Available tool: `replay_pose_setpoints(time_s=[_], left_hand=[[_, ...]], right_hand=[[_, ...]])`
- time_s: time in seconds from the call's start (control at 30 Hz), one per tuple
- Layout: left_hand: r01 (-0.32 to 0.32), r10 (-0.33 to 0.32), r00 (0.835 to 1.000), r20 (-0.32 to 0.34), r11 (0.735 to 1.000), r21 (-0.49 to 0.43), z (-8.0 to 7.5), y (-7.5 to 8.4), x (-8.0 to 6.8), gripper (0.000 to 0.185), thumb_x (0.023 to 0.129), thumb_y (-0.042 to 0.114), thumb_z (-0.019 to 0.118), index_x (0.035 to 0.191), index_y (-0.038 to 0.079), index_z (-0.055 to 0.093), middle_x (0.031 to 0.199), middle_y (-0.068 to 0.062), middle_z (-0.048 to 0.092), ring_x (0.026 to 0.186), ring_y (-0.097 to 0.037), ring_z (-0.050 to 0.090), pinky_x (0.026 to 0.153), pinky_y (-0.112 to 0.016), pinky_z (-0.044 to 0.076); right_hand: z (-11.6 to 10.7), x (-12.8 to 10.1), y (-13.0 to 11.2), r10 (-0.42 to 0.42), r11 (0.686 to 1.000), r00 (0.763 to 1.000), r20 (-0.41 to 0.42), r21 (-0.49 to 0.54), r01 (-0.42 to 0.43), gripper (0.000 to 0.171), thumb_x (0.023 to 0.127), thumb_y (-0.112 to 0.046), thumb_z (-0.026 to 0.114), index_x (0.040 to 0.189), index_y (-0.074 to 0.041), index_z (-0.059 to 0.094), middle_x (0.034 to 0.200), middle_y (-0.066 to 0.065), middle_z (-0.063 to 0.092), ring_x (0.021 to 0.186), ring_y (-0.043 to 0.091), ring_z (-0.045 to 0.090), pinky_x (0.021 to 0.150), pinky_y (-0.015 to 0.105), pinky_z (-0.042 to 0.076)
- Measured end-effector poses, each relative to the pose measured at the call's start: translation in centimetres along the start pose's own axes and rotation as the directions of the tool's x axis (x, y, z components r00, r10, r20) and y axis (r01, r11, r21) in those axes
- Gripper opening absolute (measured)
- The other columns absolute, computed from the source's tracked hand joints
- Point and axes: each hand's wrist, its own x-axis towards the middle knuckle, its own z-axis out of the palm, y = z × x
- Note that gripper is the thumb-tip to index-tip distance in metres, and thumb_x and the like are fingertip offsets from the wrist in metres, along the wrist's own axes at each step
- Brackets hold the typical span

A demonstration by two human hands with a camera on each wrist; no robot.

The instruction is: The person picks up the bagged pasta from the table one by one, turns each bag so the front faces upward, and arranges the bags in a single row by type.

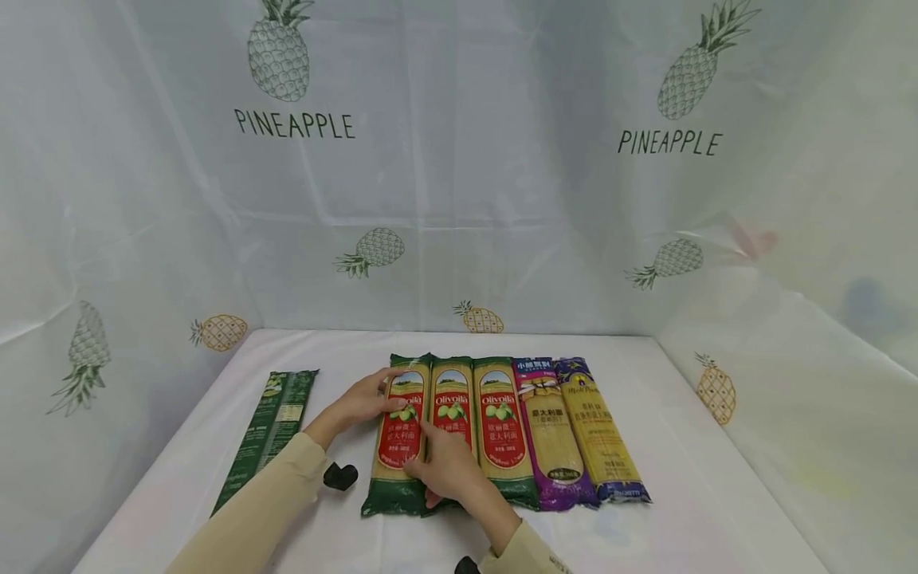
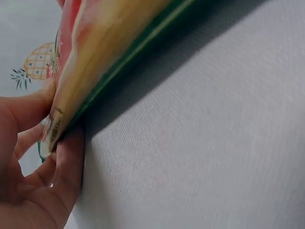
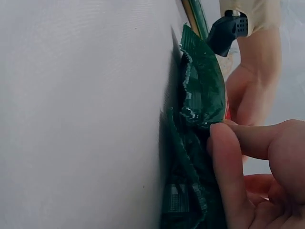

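Left hand [image 1: 366, 400] and right hand [image 1: 445, 470], fingers pinching leftmost Olivoilà pasta packet [image 1: 398, 434]

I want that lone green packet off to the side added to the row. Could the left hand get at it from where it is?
Probably yes: the lone green packet lies apart, with bare cloth between it and the left hand, which now grips the leftmost Olivoila packet.
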Motion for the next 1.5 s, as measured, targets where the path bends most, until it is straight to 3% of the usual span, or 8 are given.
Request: replay_pose_setpoints(time_s=[0.23,0.4,0.53,0.8,1.03,1.27,1.4,1.5], left_hand=[[-0.025,0.024,1.000,0.016,0.998,0.064,-0.2,0.1,-0.3,0.070,0.099,0.029,0.076,0.160,0.011,0.047,0.125,-0.023,0.056,0.109,-0.033,0.056,0.094,-0.047,0.048],[-0.062,0.060,0.998,0.030,0.995,0.083,-0.1,0.1,-0.2,0.069,0.102,0.029,0.073,0.162,0.010,0.044,0.146,-0.029,0.049,0.131,-0.043,0.049,0.110,-0.063,0.041],[-0.042,0.040,0.999,0.035,0.997,0.067,0.0,0.2,-0.2,0.069,0.103,0.029,0.073,0.163,0.012,0.043,0.152,-0.030,0.045,0.140,-0.046,0.045,0.115,-0.069,0.035],[-0.017,0.014,0.999,0.052,0.998,0.053,0.1,-0.1,0.0,0.073,0.101,0.031,0.076,0.163,0.013,0.043,0.151,-0.028,0.045,0.135,-0.043,0.047,0.113,-0.067,0.038],[-0.040,0.037,0.997,0.071,0.998,0.041,0.0,-0.2,0.2,0.074,0.101,0.033,0.075,0.164,0.015,0.041,0.149,-0.028,0.044,0.134,-0.043,0.045,0.113,-0.067,0.038],[-0.068,0.063,0.996,0.066,0.995,0.077,0.0,-0.4,-0.2,0.071,0.104,0.034,0.070,0.166,0.015,0.039,0.139,-0.025,0.049,0.120,-0.035,0.049,0.104,-0.057,0.044],[-0.087,0.083,0.995,0.047,0.992,0.094,-0.1,-0.9,-0.4,0.070,0.105,0.037,0.068,0.166,0.014,0.040,0.143,-0.026,0.051,0.129,-0.040,0.051,0.107,-0.060,0.045],[-0.072,0.070,0.997,0.040,0.997,0.041,-0.5,-1.5,-0.8,0.066,0.105,0.036,0.069,0.162,0.013,0.047,0.145,-0.022,0.056,0.132,-0.041,0.053,0.104,-0.058,0.049]], right_hand=[[0.2,0.1,0.2,-0.007,1.000,1.000,-0.002,-0.015,0.007,0.077,0.096,-0.020,0.082,0.160,0.002,0.043,0.072,0.008,0.068,0.038,0.015,0.062,0.041,0.034,0.054],[0.2,0.1,0.1,-0.007,0.999,1.000,-0.010,-0.039,0.007,0.076,0.096,-0.019,0.081,0.158,0.005,0.044,0.080,0.013,0.068,0.038,0.015,0.062,0.040,0.032,0.052],[0.3,0.2,0.1,-0.007,0.998,1.000,-0.015,-0.066,0.006,0.075,0.097,-0.022,0.081,0.157,0.005,0.045,0.085,0.015,0.068,0.038,0.013,0.061,0.040,0.030,0.051],[0.3,0.2,0.5,-0.026,0.994,0.999,-0.022,-0.103,0.023,0.074,0.097,-0.027,0.080,0.156,0.004,0.048,0.077,0.008,0.071,0.037,0.011,0.059,0.042,0.027,0.050],[0.0,0.0,0.8,-0.030,0.998,1.000,0.011,-0.051,0.030,0.074,0.099,-0.026,0.078,0.158,0.003,0.045,0.059,0.003,0.063,0.039,0.011,0.061,0.042,0.029,0.052],[-0.4,-0.2,0.9,-0.040,0.999,0.999,0.032,-0.019,0.041,0.075,0.099,-0.028,0.078,0.160,0.001,0.043,0.061,0.003,0.062,0.041,0.012,0.062,0.045,0.029,0.053],[-0.6,-0.3,1.1,-0.058,0.998,0.997,0.043,0.017,0.057,0.076,0.099,-0.027,0.078,0.160,0.000,0.043,0.066,0.003,0.062,0.044,0.013,0.064,0.047,0.030,0.054],[-0.6,-0.3,1.4,-0.073,0.997,0.996,0.047,0.034,0.072,0.075,0.099,-0.025,0.078,0.161,-0.001,0.043,0.068,0.003,0.062,0.045,0.013,0.065,0.048,0.031,0.055]])
